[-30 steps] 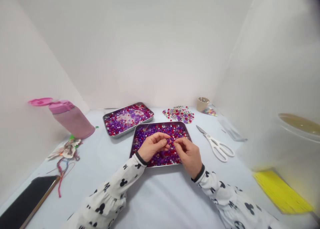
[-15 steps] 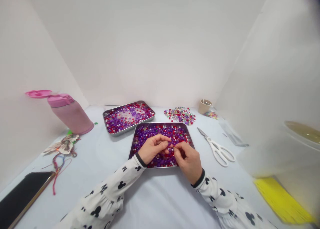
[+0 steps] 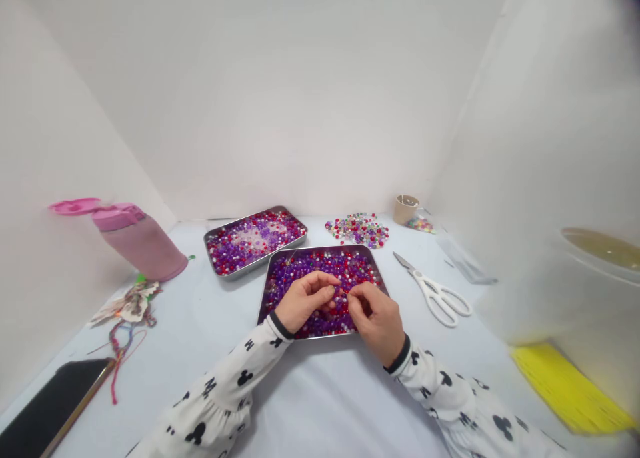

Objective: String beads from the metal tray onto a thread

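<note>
A metal tray (image 3: 261, 305) full of purple, red and white beads (image 3: 305, 263) lies in front of me, with both my hands above it. My left hand (image 3: 306, 301) is closed, thumb against the fingers, over the middle of the tray. Just to its right, my right hand (image 3: 376, 317) pinches with thumb and forefinger. The fingertips of the two hands almost meet. What each pinch holds is too small to make out. A thin thread (image 3: 286, 271) shows over the beads at the tray's left side.
A second bead tray (image 3: 235, 276) touches this one behind left. Loose beads (image 3: 357, 230), a paper cup (image 3: 405, 209) and white-handled scissors (image 3: 435, 295) lie behind and right. Leftward are a pink bottle (image 3: 145, 241), braided cords (image 3: 120, 345) and a phone (image 3: 55, 408); a yellow stack (image 3: 570, 388) lies right.
The camera view has shifted slightly. Both hands keep nearly the same pose over the tray, with only a tiny movement at the fingertips.
</note>
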A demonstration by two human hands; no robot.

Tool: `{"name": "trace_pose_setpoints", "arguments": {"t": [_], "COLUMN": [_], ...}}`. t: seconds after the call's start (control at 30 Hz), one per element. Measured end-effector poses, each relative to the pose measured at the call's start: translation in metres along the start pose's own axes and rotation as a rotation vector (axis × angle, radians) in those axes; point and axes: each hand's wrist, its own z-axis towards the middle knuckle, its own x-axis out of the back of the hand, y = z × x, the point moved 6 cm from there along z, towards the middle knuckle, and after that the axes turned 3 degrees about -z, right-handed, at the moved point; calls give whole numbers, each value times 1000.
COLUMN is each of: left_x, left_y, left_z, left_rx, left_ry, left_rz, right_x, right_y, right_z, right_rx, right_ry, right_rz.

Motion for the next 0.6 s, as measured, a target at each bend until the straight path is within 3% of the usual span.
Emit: {"name": "trace_pose_setpoints", "arguments": {"t": [0.5,0.6], "left_x": [-4,-3], "left_y": [1,1], "left_z": [-1,-1], "left_rx": [-52,-47], "left_ry": [-40,4], "left_rz": [39,28], "right_x": [-2,-3], "right_y": [-3,-3], "right_z": [1,1], "right_rx": [52,68], "right_ry": [-27,-50], "right_rz": [-24,-23]}}
